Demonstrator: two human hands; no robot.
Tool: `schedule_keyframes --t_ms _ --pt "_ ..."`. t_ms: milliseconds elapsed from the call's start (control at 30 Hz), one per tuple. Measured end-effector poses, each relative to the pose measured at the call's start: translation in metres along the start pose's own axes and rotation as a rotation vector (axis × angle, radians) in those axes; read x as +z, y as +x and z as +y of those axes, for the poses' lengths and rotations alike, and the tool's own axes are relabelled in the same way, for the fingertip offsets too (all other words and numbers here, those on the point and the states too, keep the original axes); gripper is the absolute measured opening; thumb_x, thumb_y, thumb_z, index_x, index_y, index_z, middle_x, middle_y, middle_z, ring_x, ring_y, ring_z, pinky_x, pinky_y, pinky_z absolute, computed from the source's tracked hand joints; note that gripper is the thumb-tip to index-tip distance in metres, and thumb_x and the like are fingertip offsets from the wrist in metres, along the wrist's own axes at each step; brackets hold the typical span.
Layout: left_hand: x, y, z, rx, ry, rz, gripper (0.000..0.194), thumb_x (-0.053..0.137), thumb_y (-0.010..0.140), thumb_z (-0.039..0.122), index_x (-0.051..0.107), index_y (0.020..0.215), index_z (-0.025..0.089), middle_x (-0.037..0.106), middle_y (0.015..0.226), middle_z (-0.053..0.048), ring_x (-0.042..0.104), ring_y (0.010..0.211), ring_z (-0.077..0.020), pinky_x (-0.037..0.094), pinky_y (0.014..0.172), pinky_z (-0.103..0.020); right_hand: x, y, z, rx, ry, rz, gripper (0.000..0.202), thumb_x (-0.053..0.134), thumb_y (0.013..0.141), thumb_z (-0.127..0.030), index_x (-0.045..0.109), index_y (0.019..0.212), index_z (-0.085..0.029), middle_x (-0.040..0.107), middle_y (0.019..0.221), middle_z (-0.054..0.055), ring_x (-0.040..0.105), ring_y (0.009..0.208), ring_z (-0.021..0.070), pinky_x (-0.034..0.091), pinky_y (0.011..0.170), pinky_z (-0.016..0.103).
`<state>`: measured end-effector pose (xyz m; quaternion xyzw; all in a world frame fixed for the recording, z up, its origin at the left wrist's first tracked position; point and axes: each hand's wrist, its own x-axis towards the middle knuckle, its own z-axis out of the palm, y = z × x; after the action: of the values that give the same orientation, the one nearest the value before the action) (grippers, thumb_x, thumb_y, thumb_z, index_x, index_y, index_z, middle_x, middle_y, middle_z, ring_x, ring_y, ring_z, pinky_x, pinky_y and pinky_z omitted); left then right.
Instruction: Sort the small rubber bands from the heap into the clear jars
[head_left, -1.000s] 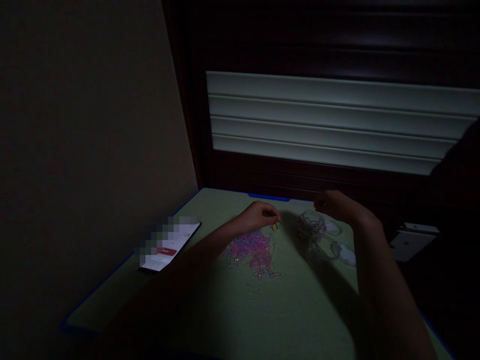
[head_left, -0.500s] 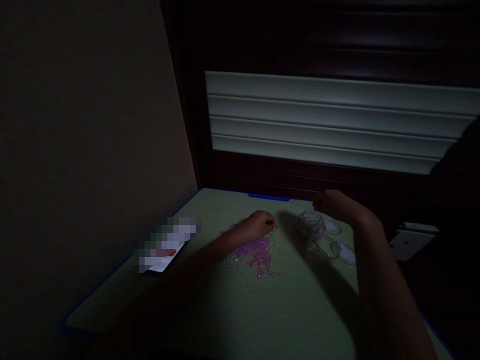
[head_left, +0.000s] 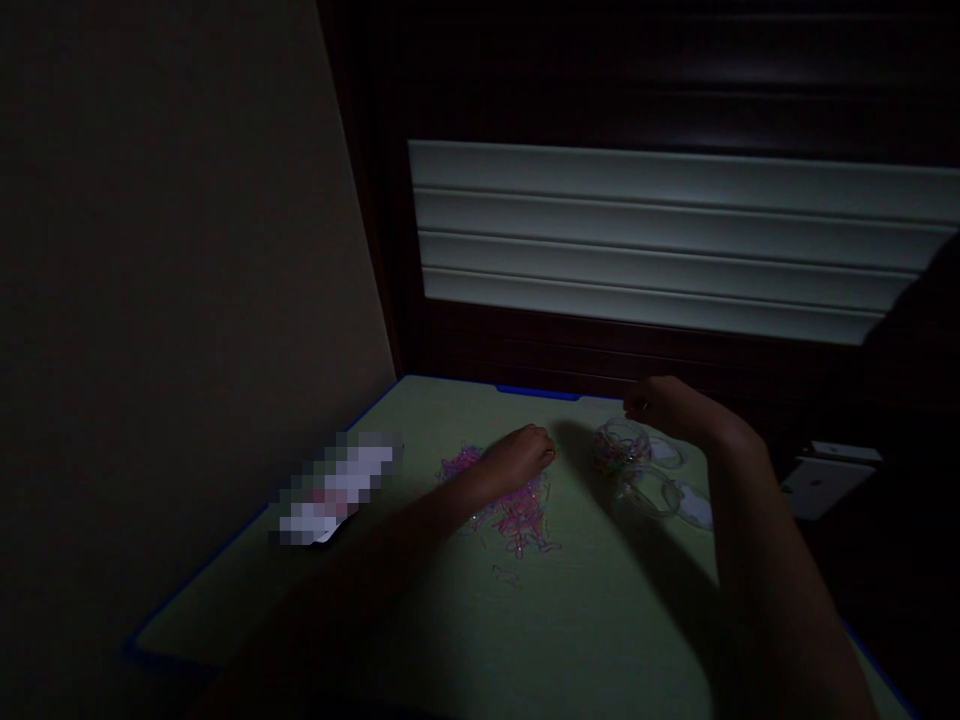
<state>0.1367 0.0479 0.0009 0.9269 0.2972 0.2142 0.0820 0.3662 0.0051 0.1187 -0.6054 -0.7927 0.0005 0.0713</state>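
A pile of thin pink and purple loops that look like small rubber bands (head_left: 517,515) is spread on the pale green tabletop (head_left: 585,620). My left hand (head_left: 525,455) reaches over the pile's far right side, its fingers curled together, with a tiny yellow-green rubber band (head_left: 556,452) showing at the fingertips. Above a clear round jar (head_left: 621,450) holding mixed-colour bands, my right hand (head_left: 660,405) is raised with its fingers pinched together. Whatever is between those fingers is hidden in the dark. A second clear round container (head_left: 651,495) stands in front of the jar.
Two clear lids with white labels, one the nearer lid (head_left: 696,507), lie right of the containers. A phone-like slab (head_left: 337,495), partly pixelated, rests at the left. White boxes (head_left: 829,485) sit beyond the table's right side. A wall and a slatted dark panel enclose the back.
My left hand has turned slightly, and its fingers have closed further near the yellow-green band. The right hand stays almost in place above the jar.
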Motion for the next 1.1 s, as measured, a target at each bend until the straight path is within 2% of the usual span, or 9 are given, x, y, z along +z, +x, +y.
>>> schedule_keyframes --t_ms 233,700,833,1100 --pt "0.004 0.002 0.002 -0.071 0.019 -0.013 0.017 0.049 0.080 0.024 0.063 0.079 0.015 0.061 0.081 -0.006 0.055 0.083 -0.0163 0.039 0.079 -0.025 0.001 0.001 -0.002 0.001 -0.003 -0.006 0.019 0.051 0.069 -0.012 0.067 0.078 -0.017 0.067 0.078 0.005 0.061 0.070 0.0152 0.040 0.059 0.019" --pt "0.001 0.000 0.012 -0.236 0.030 0.011 0.018 0.047 0.079 0.023 0.063 0.076 0.016 0.062 0.082 -0.006 0.055 0.083 -0.0162 0.039 0.079 -0.026 0.002 0.002 -0.005 0.001 0.002 -0.013 0.020 0.049 0.068 -0.012 0.066 0.077 -0.016 0.067 0.077 0.006 0.061 0.069 0.0152 0.040 0.059 0.020" --pt "0.001 -0.001 0.012 -0.228 -0.005 0.046 0.016 0.048 0.078 0.022 0.062 0.073 0.017 0.062 0.079 -0.005 0.054 0.083 -0.0164 0.038 0.079 -0.026 0.004 0.003 -0.009 -0.017 0.019 -0.013 0.021 0.047 0.067 -0.011 0.066 0.075 -0.016 0.067 0.077 0.006 0.061 0.069 0.0153 0.040 0.058 0.020" --pt "-0.006 0.001 0.016 -0.124 -0.133 0.141 0.009 0.053 0.070 0.016 0.062 0.070 0.016 0.062 0.076 -0.004 0.054 0.081 -0.0181 0.037 0.079 -0.030 0.009 0.008 -0.024 -0.083 0.071 0.023 0.018 0.047 0.071 -0.015 0.065 0.074 -0.016 0.066 0.076 0.005 0.060 0.070 0.0152 0.041 0.061 0.020"
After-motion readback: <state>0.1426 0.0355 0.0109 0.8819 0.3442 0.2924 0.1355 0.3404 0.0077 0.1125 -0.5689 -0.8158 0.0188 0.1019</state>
